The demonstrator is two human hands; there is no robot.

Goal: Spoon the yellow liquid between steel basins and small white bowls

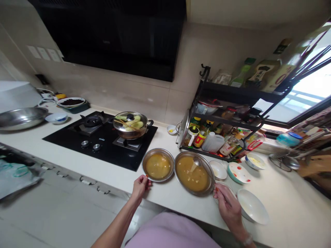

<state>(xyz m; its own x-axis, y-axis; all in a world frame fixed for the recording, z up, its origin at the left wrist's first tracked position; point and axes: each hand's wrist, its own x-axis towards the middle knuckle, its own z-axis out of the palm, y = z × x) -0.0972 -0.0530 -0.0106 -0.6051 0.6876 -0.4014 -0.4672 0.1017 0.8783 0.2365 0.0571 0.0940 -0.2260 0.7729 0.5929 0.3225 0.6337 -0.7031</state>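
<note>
Two shallow metal bowls of brownish liquid stand side by side on the counter. At the near rim of the smaller metal bowl (170, 175), my left hand (141, 187) pinches the edge with its fingertips. My right hand (229, 208) is closed on the right rim of the larger metal bowl (178, 179). Pale bits float in that larger bowl, and a spoon (197, 161) lies at its far side. Close to my right hand are a white oval bowl (252, 206) and a small white bowl (218, 170).
A lidded pot (130, 132) with pale green pieces and chopsticks sits on the black gas hob (74, 137). Bottles fill the black rack (232, 120) at the back right. A red-patterned dish (238, 173) stands to the right; a large metal pan (22, 119) is far left.
</note>
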